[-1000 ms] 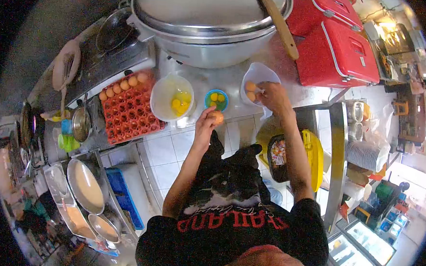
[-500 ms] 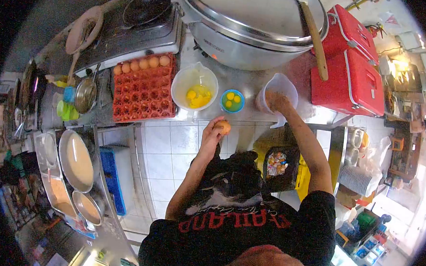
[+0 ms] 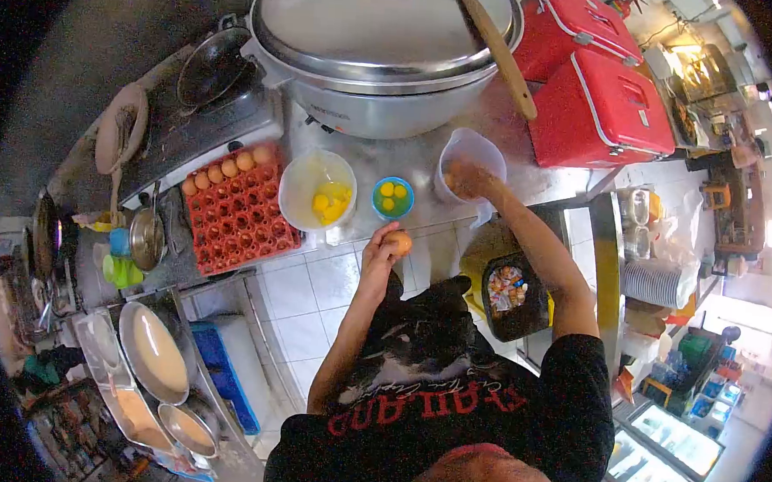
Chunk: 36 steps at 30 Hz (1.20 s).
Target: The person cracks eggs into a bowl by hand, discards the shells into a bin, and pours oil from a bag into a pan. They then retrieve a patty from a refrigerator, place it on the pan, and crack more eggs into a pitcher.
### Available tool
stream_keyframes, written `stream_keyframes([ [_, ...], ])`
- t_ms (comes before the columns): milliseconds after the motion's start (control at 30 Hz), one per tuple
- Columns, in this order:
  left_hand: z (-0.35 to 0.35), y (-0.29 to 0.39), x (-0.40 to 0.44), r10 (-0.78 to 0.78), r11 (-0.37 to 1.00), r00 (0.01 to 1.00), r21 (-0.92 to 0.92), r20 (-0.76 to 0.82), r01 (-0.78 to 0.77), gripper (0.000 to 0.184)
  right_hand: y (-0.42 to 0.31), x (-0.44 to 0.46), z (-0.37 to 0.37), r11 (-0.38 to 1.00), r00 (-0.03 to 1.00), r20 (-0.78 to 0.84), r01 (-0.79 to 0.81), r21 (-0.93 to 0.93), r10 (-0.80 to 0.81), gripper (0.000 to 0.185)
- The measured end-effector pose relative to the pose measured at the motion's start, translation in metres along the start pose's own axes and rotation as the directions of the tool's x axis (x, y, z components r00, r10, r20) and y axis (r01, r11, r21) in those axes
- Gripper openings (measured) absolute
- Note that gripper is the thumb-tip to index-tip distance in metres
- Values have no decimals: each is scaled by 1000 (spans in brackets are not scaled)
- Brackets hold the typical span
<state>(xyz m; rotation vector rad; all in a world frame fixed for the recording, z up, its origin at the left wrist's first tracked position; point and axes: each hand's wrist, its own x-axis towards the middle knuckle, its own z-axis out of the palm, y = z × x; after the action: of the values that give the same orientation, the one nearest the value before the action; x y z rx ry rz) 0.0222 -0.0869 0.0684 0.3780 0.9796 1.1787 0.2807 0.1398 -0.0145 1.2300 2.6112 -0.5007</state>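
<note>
My left hand (image 3: 376,260) is closed around a brown egg (image 3: 399,242), just in front of the counter edge. My right hand (image 3: 471,181) reaches down into a translucent plastic jug (image 3: 478,145); its fingers are hidden or blurred there, so what they touch cannot be made out. Between the hands stands a small blue bowl (image 3: 377,207) with several yolks in clear egg white. Left of it, a white plastic jug (image 3: 294,193) contains more cracked eggs. A red egg tray (image 3: 243,225) lies further left, with a row of brown eggs along its far side.
A large lidded steel cooker (image 3: 376,101) stands behind the bowls, a wooden-handled tool (image 3: 498,50) across its lid. Red cool boxes (image 3: 598,112) are at the back right. Below the counter, a dark bin (image 3: 509,310) contains eggshells. Pans of pale liquid (image 3: 155,351) sit at the left.
The whole view has turned and shifted, so the counter appears tilted. My left hand still has the egg, and my right hand is still inside the jug.
</note>
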Motion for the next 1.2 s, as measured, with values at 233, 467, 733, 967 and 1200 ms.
stream_keyframes([
  [233, -11, -8, 4, 42, 999, 998, -7, 47, -41, 44, -23, -18, -45, 994, 999, 0, -34, -101, 34, 37],
  [467, -7, -5, 10, 45, 995, 997, -88, 68, -39, 43, -27, -40, -99, 949, 983, 155, -141, 282, 100, 27],
  [733, -4, 5, 36, 53, 981, 994, -189, 93, -35, 43, -43, -87, -131, 550, 972, -71, -65, 833, 223, 29],
  [967, 15, 14, 59, 97, 995, 995, -25, 36, -96, 42, -75, -93, -98, 923, 673, -654, -119, 366, 346, 18],
  [1200, 9, 6, 81, 151, 982, 985, 99, 81, -159, 46, -92, -87, -82, 888, 647, -648, -100, 449, 401, 17],
])
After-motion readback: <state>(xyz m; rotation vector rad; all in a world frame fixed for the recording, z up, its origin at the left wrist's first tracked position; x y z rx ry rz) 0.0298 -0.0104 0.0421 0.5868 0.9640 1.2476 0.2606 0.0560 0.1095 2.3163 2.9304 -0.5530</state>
